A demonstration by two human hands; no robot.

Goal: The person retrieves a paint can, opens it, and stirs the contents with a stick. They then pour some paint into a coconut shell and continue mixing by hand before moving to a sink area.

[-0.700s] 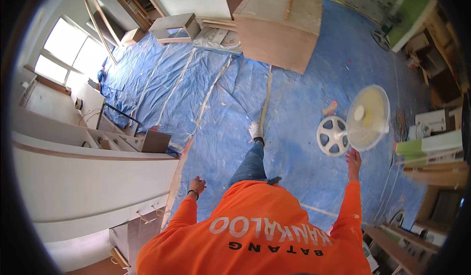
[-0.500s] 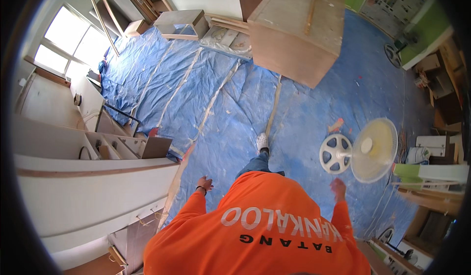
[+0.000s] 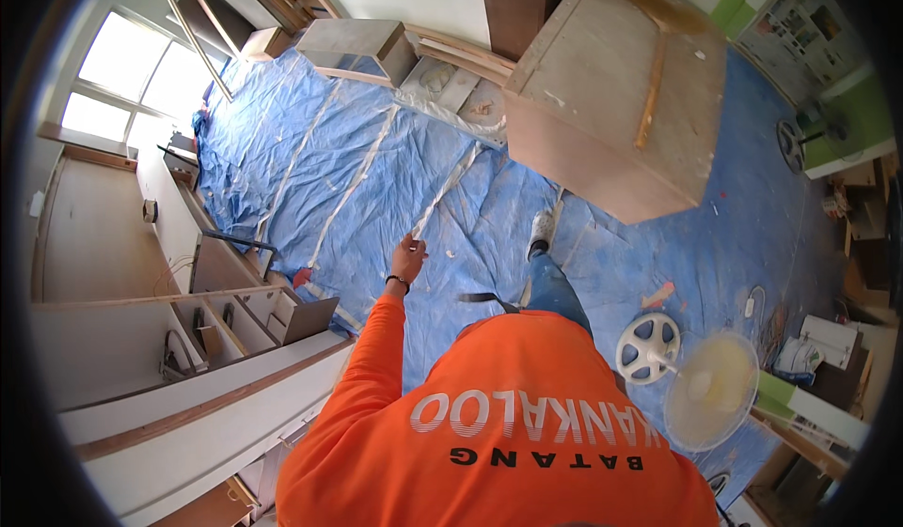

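Stretching underfoot, the creased blue plastic sheet (image 3: 470, 198) with pale seams is the thing nearest the person's left hand (image 3: 407, 261), lying beneath it. To the left runs a long white cabinet (image 3: 226, 438) with open compartments; ahead stands a big brownish, box-shaped wooden unit (image 3: 611, 94), and to the right a white pedestal fan (image 3: 712, 391) with a round cage. Beyond the orange long-sleeved shirt (image 3: 499, 358), one whitish shoe (image 3: 543, 226) is set forward on the sheet, so the step in hand looks like a stride rather than handling. Another stride would probably call for sure footing on the wrinkles and clearance from the wooden unit. The left hand, wearing a dark wristband (image 3: 399, 283), has its fingers loosely bent and slightly parted, nothing visible between them; the right hand is out of sight, so its fingers I cannot tell.
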